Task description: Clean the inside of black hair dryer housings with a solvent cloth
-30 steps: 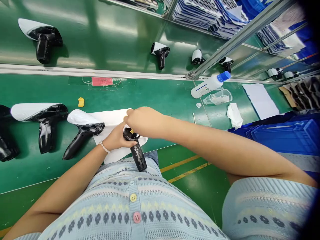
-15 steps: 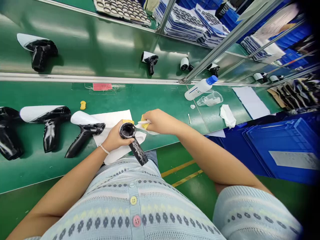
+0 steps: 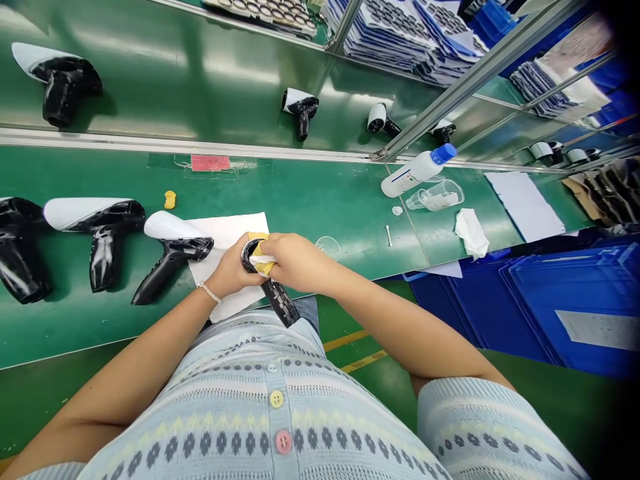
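My left hand (image 3: 231, 272) is wrapped round the round head of a black hair dryer housing (image 3: 281, 304), whose handle points down toward my body. A white wipe (image 3: 262, 260) is pinched in my right hand (image 3: 299, 261), pressed at the housing's open ring; yellow covers sit on the fingertips of both hands. My fingers partly hide the ring. Beneath my hands lies a white sheet (image 3: 230, 230). Just left, a white-and-black hair dryer body (image 3: 175, 250) overlaps the sheet's edge.
More hair dryer bodies (image 3: 100, 233) lie at left; others rest on the raised green ledge (image 3: 200, 87). Beyond my right hand are a clear round dish (image 3: 328, 248), a cotton swab (image 3: 389, 235), a blue-capped bottle (image 3: 413, 175), a clear cup (image 3: 443, 195) and crumpled tissue (image 3: 471, 233). Blue crates (image 3: 575, 293) stand at right.
My right hand has moved left with the wipe, from beside the housing onto its open ring. The clear dish behind that hand has come into view. My left hand keeps its hold.
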The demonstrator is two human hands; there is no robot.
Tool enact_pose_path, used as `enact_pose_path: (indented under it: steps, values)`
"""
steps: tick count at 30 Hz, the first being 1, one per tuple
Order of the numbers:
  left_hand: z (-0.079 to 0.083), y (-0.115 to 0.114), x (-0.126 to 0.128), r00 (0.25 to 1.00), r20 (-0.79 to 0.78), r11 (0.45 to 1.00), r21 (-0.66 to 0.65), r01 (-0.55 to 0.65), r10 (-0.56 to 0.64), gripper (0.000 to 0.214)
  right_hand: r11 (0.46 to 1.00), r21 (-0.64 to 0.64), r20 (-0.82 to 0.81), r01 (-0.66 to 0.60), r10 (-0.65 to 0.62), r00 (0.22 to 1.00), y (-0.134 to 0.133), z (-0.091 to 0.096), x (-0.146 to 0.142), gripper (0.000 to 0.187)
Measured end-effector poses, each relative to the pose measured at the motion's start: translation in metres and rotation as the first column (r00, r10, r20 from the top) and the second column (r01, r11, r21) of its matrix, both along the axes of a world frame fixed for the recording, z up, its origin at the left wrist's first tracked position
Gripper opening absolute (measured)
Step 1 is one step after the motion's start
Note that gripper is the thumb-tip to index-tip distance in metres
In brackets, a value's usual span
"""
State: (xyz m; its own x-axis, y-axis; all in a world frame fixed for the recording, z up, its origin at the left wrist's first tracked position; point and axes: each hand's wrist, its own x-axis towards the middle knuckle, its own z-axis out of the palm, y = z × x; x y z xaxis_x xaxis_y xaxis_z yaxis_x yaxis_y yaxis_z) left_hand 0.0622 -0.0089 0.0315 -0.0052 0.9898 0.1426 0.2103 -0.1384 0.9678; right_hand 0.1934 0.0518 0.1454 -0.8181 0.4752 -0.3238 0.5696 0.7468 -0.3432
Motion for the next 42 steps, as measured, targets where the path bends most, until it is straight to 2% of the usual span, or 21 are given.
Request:
enact_pose_path:
  steps: [5, 11, 15, 19, 21, 24, 28, 31, 35, 37, 39, 41, 42]
  values:
    - [0.001, -0.001, -0.001, 0.999, 0.042, 0.999, -0.034, 0.007, -0.006, 0.052, 0.998, -0.055, -0.051, 0.027, -0.03, 0.998, 0.003, 0.0, -0.004, 0.01]
    - [0.003, 0.0, 0.001, 0.998, 0.052, 1.0, 0.014, 0.028, -0.029, 0.057, 0.985, 0.119, -0.064, -0.125, 0.133, 0.989, -0.007, -0.022, 0.022, 0.009]
    - [0.003, -0.001, 0.002, 0.997, 0.068, 1.0, 0.009, 0.02, -0.021, 0.057, 0.988, 0.148, -0.135, -0.043, 0.064, 0.989, -0.015, -0.029, 0.02, 0.007]
    - [0.001, -0.001, 0.002, 0.998, 0.059, 1.0, 0.023, 0.006, -0.007, 0.057, 0.975, 0.221, -0.089, -0.01, 0.03, 0.996, -0.026, -0.027, 0.016, 0.007]
    - [0.0, -0.002, 0.002, 0.999, 0.036, 1.0, 0.015, 0.002, -0.002, 0.059, 0.956, 0.287, -0.048, -0.06, 0.076, 0.996, -0.03, -0.025, 0.02, 0.009]
    - [-0.002, -0.002, 0.002, 1.0, -0.007, 1.0, 0.014, 0.005, -0.005, 0.061, 0.911, 0.368, -0.03, -0.187, 0.213, 0.977, -0.029, -0.022, 0.031, 0.015]
    - [-0.003, -0.002, 0.002, 0.999, -0.033, 0.999, 0.033, 0.028, -0.027, 0.06, 0.847, 0.415, -0.031, -0.333, 0.379, 0.925, -0.013, -0.02, 0.043, 0.022]
    - [-0.005, -0.001, -0.001, 1.0, -0.012, 0.999, 0.04, 0.029, -0.028, 0.057, 0.82, 0.432, 0.046, -0.376, 0.396, 0.917, 0.006, -0.03, 0.053, 0.023]
    - [-0.005, 0.0, -0.005, 0.999, 0.025, 0.997, 0.056, 0.047, -0.048, 0.056, 0.812, 0.328, 0.209, -0.482, 0.436, 0.876, 0.029, -0.051, 0.073, 0.02]
    - [-0.004, 0.0, -0.006, 0.998, 0.024, 0.997, 0.054, 0.057, -0.058, 0.056, 0.84, 0.334, 0.148, -0.427, 0.401, 0.904, 0.033, -0.052, 0.081, 0.024]
    - [-0.003, 0.0, -0.005, 0.997, 0.014, 0.996, 0.052, 0.073, -0.074, 0.056, 0.878, 0.398, -0.034, -0.266, 0.304, 0.952, 0.031, -0.045, 0.082, 0.029]
    - [-0.003, 0.0, -0.005, 0.997, 0.007, 0.996, 0.046, 0.081, -0.082, 0.058, 0.9, 0.419, -0.209, -0.12, 0.224, 0.952, 0.028, -0.034, 0.076, 0.031]
    - [-0.002, 0.001, -0.004, 0.997, 0.008, 0.996, 0.04, 0.079, -0.079, 0.059, 0.909, 0.406, -0.258, -0.093, 0.212, 0.943, 0.027, -0.029, 0.072, 0.03]
